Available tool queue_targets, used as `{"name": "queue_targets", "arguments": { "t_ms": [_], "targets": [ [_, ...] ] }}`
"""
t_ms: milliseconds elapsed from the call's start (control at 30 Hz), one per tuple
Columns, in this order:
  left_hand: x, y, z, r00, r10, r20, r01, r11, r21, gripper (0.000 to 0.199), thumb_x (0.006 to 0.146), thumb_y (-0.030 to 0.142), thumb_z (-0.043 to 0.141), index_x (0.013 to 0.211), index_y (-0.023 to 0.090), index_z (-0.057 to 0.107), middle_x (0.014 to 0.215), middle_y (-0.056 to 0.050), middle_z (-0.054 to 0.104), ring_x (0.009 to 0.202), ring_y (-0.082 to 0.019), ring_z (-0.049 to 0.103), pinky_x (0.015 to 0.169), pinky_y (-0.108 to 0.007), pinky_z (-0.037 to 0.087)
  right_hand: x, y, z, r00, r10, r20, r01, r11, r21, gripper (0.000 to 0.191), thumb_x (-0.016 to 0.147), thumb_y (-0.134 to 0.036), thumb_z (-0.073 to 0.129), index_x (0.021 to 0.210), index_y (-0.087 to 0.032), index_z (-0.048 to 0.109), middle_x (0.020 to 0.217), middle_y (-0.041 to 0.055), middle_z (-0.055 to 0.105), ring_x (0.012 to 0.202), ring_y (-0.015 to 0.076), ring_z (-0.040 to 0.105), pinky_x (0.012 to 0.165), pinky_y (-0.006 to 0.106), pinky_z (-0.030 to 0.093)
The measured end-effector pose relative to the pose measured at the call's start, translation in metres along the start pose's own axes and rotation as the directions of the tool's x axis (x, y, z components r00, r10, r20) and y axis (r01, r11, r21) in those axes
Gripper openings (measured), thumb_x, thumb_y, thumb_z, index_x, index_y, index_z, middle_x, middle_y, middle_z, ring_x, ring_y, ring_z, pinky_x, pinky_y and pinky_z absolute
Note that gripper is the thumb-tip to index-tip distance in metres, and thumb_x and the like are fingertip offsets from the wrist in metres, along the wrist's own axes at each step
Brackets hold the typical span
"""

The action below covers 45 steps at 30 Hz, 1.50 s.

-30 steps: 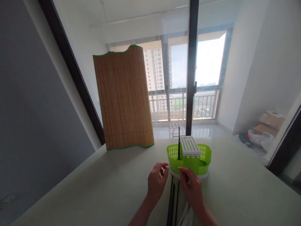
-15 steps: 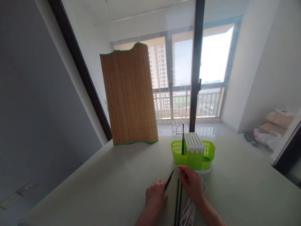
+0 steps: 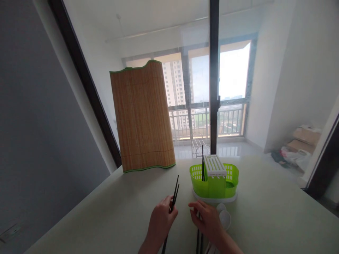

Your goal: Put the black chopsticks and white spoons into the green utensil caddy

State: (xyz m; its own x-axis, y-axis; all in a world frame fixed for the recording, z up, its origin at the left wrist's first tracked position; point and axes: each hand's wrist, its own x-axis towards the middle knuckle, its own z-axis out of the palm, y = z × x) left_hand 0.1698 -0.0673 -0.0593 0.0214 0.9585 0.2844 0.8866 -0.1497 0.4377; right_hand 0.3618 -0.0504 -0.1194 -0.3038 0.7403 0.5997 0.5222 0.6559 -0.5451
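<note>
Two dark chopsticks (image 3: 176,194) are held in my left hand (image 3: 161,216), their tips pointing up and away over the table. My right hand (image 3: 208,218) is just right of it, fingers curled and partly apart, over another pair of dark chopsticks (image 3: 200,240) lying on the table. White spoons (image 3: 225,220) lie beside and partly under the right hand. Beyond it stands a green basket (image 3: 215,187) with a white slotted top (image 3: 215,165). More dark chopsticks (image 3: 203,164) stand upright in its left compartment.
A rolled bamboo mat (image 3: 143,116) with green edging stands at the back left of the pale table (image 3: 106,211). Behind the table is a glass door with a dark frame (image 3: 214,77). Cardboard boxes (image 3: 305,139) and bags lie on the floor at the right.
My left hand has moved left and lifted the chopsticks, now tilted upward. My right hand has shifted slightly left and nearer, and more of the spoons shows. The view has tilted slightly.
</note>
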Motion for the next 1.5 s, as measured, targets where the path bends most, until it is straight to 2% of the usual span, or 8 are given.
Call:
{"name": "queue_targets", "arguments": {
  "t_ms": [167, 233, 367, 600, 767, 1000, 1200, 1500],
  "targets": [
    [0.001, 0.024, -0.011, 0.984, 0.082, -0.159, -0.126, 0.947, -0.296, 0.022, 0.085, 0.029, 0.047, 0.094, 0.021, 0.066, 0.079, 0.000, 0.067, 0.066, -0.014, 0.061, 0.064, -0.023, 0.049, -0.006, -0.008, 0.012, 0.982, -0.016, 0.189, -0.004, 0.995, 0.103, 0.049, 0.074, -0.028, 0.067, 0.121, -0.025, 0.054, 0.078, -0.0040, 0.066, 0.064, 0.0135, 0.061, 0.060, 0.024, 0.041],
    [-0.003, 0.030, -0.008, 0.987, 0.074, -0.141, -0.120, 0.927, -0.356, 0.020, 0.085, 0.027, 0.047, 0.092, 0.022, 0.066, 0.077, 0.000, 0.066, 0.065, -0.013, 0.062, 0.063, -0.022, 0.049, -0.008, -0.012, 0.019, 0.975, -0.027, 0.222, -0.002, 0.992, 0.130, 0.041, 0.073, -0.029, 0.067, 0.112, -0.025, 0.058, 0.075, -0.0051, 0.066, 0.059, 0.0118, 0.059, 0.056, 0.022, 0.038],
    [-0.009, 0.039, -0.010, 0.997, 0.050, -0.062, -0.071, 0.905, -0.420, 0.019, 0.084, 0.031, 0.049, 0.089, 0.021, 0.064, 0.073, -0.001, 0.066, 0.064, -0.014, 0.062, 0.061, -0.023, 0.050, -0.011, -0.017, 0.028, 0.989, -0.041, 0.140, 0.027, 0.995, 0.099, 0.013, 0.076, -0.030, 0.061, 0.084, -0.022, 0.056, 0.065, -0.0042, 0.062, 0.053, 0.0115, 0.055, 0.051, 0.022, 0.033],
    [-0.011, 0.048, -0.024, 0.996, 0.074, -0.052, -0.087, 0.941, -0.326, 0.015, 0.082, 0.028, 0.050, 0.075, 0.020, 0.061, 0.070, 0.000, 0.062, 0.062, -0.012, 0.058, 0.062, -0.022, 0.047, -0.009, -0.021, 0.026, 0.982, 0.181, -0.058, -0.179, 0.983, 0.036, 0.025, 0.071, -0.031, 0.066, 0.082, -0.023, 0.045, 0.053, -0.0097, 0.047, 0.043, 0.0090, 0.046, 0.044, 0.020, 0.027],
    [-0.007, 0.047, -0.023, 0.988, 0.088, 0.131, -0.005, 0.846, -0.533, 0.013, 0.076, 0.030, 0.060, 0.074, 0.019, 0.065, 0.074, 0.000, 0.062, 0.056, -0.009, 0.057, 0.051, -0.018, 0.047, -0.007, -0.023, 0.026, 0.997, -0.081, -0.004, 0.080, 0.977, 0.198, 0.006, 0.089, -0.025, 0.041, 0.088, -0.023, 0.046, 0.073, 0.0009, 0.062, 0.061, 0.0133, 0.058, 0.055, 0.022, 0.040],
    [-0.004, 0.051, -0.029, 0.976, 0.070, 0.205, 0.103, 0.680, -0.726, 0.023, 0.075, 0.040, 0.067, 0.074, 0.018, 0.061, 0.059, 0.004, 0.057, 0.047, -0.009, 0.056, 0.046, -0.019, 0.046, -0.005, -0.029, 0.020, 0.982, -0.190, -0.001, 0.187, 0.963, 0.196, 0.006, 0.090, -0.025, 0.041, 0.090, -0.023, 0.047, 0.075, 0.0025, 0.061, 0.060, 0.0131, 0.055, 0.055, 0.022, 0.042],
    [0.000, 0.043, -0.022, 0.986, 0.064, 0.157, 0.100, 0.530, -0.842, 0.030, 0.072, 0.043, 0.072, 0.083, 0.017, 0.064, 0.060, 0.004, 0.059, 0.043, -0.008, 0.053, 0.044, -0.020, 0.045, -0.007, -0.021, 0.018, 0.995, -0.065, 0.080, 0.051, 0.985, 0.162, 0.018, 0.096, -0.033, 0.042, 0.088, -0.022, 0.053, 0.082, 0.0043, 0.061, 0.069, 0.0151, 0.058, 0.063, 0.024, 0.045],
    [0.004, 0.031, -0.016, 0.986, 0.083, 0.143, 0.080, 0.521, -0.850, 0.031, 0.075, 0.043, 0.070, 0.088, 0.015, 0.068, 0.063, 0.002, 0.059, 0.048, -0.009, 0.054, 0.047, -0.021, 0.049, -0.007, -0.008, 0.025, 0.979, 0.019, 0.204, -0.058, 0.981, 0.184, 0.005, 0.086, -0.020, 0.053, 0.087, -0.020, 0.059, 0.088, 0.0032, 0.057, 0.070, 0.0133, 0.058, 0.063, 0.023, 0.044]
  ]
}}
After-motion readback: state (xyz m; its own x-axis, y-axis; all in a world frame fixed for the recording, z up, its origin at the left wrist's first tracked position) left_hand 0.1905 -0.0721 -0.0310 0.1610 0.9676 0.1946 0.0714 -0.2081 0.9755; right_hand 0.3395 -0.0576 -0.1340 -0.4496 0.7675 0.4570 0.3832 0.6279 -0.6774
